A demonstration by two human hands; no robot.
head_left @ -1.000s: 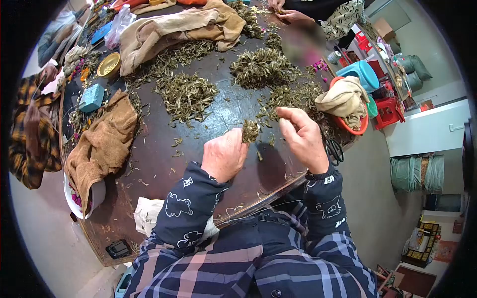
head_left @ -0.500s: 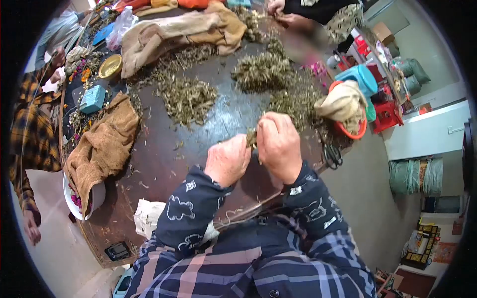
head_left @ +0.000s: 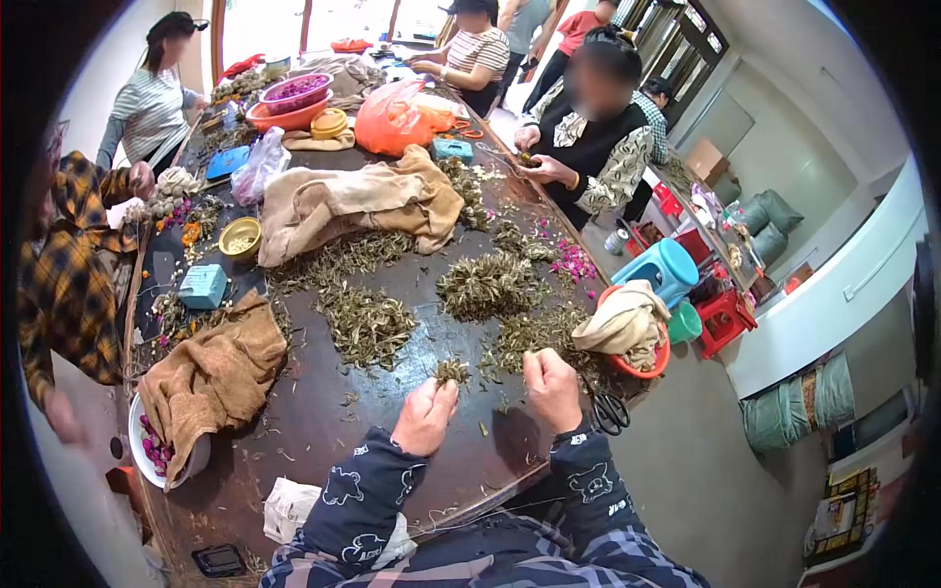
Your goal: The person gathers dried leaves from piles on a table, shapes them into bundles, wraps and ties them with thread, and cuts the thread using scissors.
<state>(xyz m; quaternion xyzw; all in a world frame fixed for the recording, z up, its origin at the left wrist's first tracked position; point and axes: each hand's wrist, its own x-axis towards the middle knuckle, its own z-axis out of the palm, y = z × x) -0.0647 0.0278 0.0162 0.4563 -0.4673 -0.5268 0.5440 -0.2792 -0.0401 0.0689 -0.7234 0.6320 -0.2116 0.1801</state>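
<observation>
My left hand (head_left: 425, 416) is closed around a small bunch of dried leaves (head_left: 453, 370), whose tufted end sticks up past the thumb. To its right, my right hand (head_left: 553, 392) is closed with the fingers curled in. Whatever it may hold is too small to make out. Beyond the hands lie loose heaps of dried leaves: a left heap (head_left: 365, 323) and a right heap (head_left: 490, 285). Black-handled scissors (head_left: 611, 413) rest by the table's right edge, close to my right hand.
An orange basin (head_left: 659, 365) with a pale cloth (head_left: 627, 321) stands at the right edge. On the left are a brown cloth (head_left: 221, 367) over a white bucket (head_left: 196, 459) and a blue box (head_left: 203, 286). Several people stand around the dark table (head_left: 323, 421).
My hands were together at the bunch; now they are apart, the bunch staying in my left hand. The view has tilted up, showing more of the far table and the people.
</observation>
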